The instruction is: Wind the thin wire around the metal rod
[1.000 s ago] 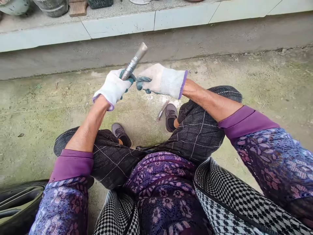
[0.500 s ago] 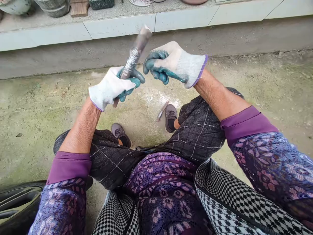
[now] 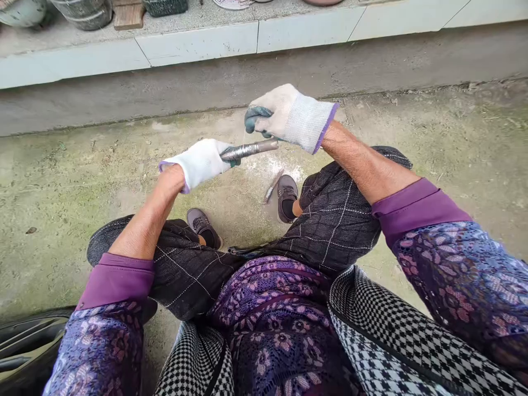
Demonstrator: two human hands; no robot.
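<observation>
My left hand (image 3: 204, 159), in a white glove with a green-coated palm, is closed around a brownish rod (image 3: 267, 145). Shiny silver wire (image 3: 243, 150) is coiled round the rod's middle, and the rod lies nearly level, its bare end toward the right. Above that end, my right hand (image 3: 272, 114) wears a matching glove and has its fingers pinched together. A thin strand runs from those fingers down to the coil. Both gloves hide most of the fingertips, and the rod's lower end is hidden in the left glove.
Between my shoes a second thin stick with a silvery middle (image 3: 273, 188) lies on the concrete floor beside white powder. Ahead is a low ledge (image 3: 198, 41) with pots (image 3: 84, 12) and a wooden block (image 3: 127, 15). A black spoked wheel (image 3: 28, 352) stands at lower left.
The rod has swung from steeply upright to nearly level. My left hand has turned, back upward, and dropped slightly; my right hand is a little lower and now over the rod.
</observation>
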